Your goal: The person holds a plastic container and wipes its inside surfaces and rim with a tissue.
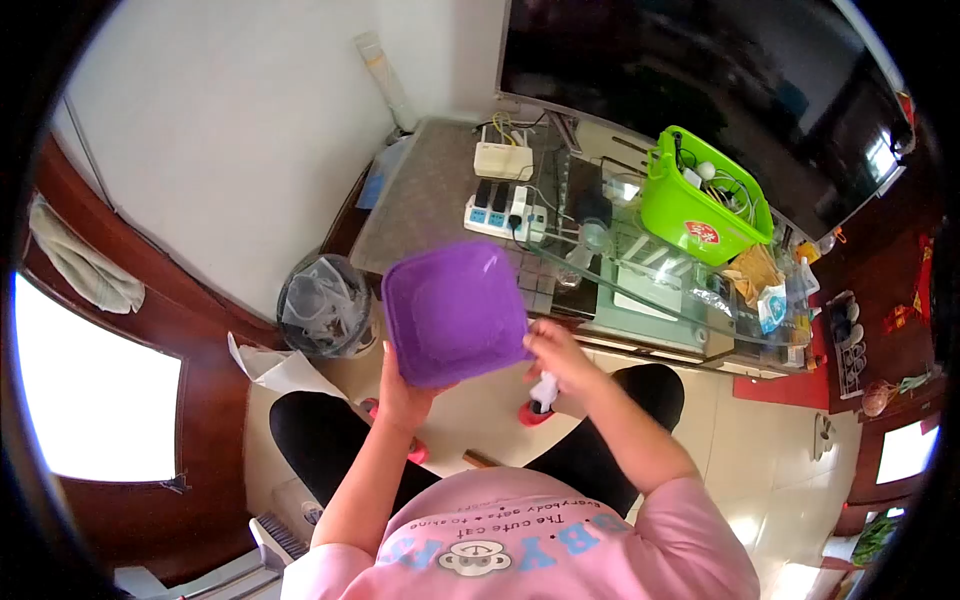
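A purple square plastic basin [455, 312] is held up in front of me, tilted so that its inside faces me. My left hand [408, 398] grips its lower left side, thumb along the outer wall and fingers underneath. My right hand [562, 358] is closed at the basin's right edge, fingertips touching the rim. A crumpled white cloth or tissue [545, 388] hangs below the right fingers and appears held in them.
A glass-topped cabinet stands ahead with a power strip [503, 215], a white router [503, 158] and a green tub [700, 205] of cables. Behind them is a large television [700, 70]. A lined trash bin [325, 305] stands on the floor at left.
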`<state>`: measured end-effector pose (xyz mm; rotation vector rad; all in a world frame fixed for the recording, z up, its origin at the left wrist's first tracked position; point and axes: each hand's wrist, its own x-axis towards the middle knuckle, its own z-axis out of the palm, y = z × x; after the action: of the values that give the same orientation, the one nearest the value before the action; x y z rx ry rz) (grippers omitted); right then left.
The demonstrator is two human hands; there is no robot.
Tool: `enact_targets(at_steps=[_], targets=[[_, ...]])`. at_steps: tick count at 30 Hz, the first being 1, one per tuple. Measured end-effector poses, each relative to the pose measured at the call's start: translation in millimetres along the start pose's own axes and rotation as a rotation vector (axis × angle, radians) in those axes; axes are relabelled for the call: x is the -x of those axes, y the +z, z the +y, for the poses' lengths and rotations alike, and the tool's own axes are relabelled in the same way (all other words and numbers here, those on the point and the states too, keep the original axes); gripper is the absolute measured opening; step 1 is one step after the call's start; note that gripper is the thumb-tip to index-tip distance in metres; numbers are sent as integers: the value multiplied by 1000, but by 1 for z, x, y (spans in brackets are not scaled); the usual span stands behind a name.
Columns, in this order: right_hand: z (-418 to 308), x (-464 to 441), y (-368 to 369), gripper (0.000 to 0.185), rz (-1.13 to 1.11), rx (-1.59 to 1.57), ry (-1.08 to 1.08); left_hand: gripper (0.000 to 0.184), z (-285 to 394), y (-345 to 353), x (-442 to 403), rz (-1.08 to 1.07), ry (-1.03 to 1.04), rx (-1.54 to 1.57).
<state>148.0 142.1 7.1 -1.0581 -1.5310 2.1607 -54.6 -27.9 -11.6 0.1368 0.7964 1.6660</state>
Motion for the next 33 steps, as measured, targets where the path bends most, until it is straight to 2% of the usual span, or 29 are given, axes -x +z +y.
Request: enact_targets(at_steps=[3, 7, 10, 13, 16, 17, 18, 19, 20, 22, 24, 27, 28, 31, 33], targets=[[30, 9, 14, 12, -40, -92, 33, 68, -2, -11, 16, -44, 15, 60], [35, 17, 22, 11, -38, -76, -51, 63, -4, -23, 23, 103, 44, 27], [22, 21, 27, 11, -35, -19, -115, 59, 2, -23, 23, -68, 206, 24], [18, 24, 26, 16, -41, -3, -142, 56, 5, -22, 24, -115, 303, -12], [8, 34, 22, 13, 71, 85, -163, 53, 8, -19, 25, -28, 333, -28], [8, 36, 13, 13, 70, 84, -161, 53, 7, -20, 24, -26, 332, -27], [4, 38, 5, 17, 53, 35, -258, 58, 7, -21, 22, -12, 336, -59], [1, 38, 1, 25, 36, -15, -357, 63, 6, -22, 20, 1, 339, -92], [-3, 44, -2, 37, 36, -82, -364, 63, 6, -22, 19, -1, 337, -93], [-14, 53, -9, 37, 70, -39, -381, 50, 6, -20, 19, -43, 318, -55], [-23, 58, -16, 32, 85, 28, -485, 50, 2, -17, 17, -21, 314, -60], [-41, 73, -9, 29, 112, -34, -450, 49, -1, -13, 16, 15, 286, -65], [-43, 73, -12, 22, 128, -65, -466, 49, 0, -11, 16, 41, 270, -66], [-56, 74, -16, 20, 222, -121, -424, 50, 1, 0, 9, 5, 237, -85], [-52, 71, -27, 22, 252, -149, -479, 51, 2, 18, -11, -9, 186, -77]])
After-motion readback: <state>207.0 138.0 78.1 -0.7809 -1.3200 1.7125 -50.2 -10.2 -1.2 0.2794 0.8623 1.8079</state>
